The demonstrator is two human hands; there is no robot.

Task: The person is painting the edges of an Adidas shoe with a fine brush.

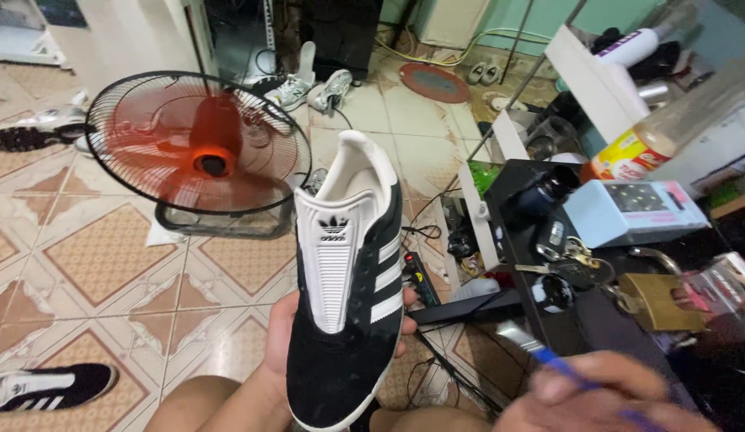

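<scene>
Cupping the light, soft shoe (346,288) underneath with our left hand (286,340), our right hand (596,396) gripped a brush (540,356).

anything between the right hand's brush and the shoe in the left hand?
Nothing visible. The right hand holds a blue-handled brush, blurred, right of the black shoe held up in the left hand. Only open air over the tiled floor separates them.
</scene>
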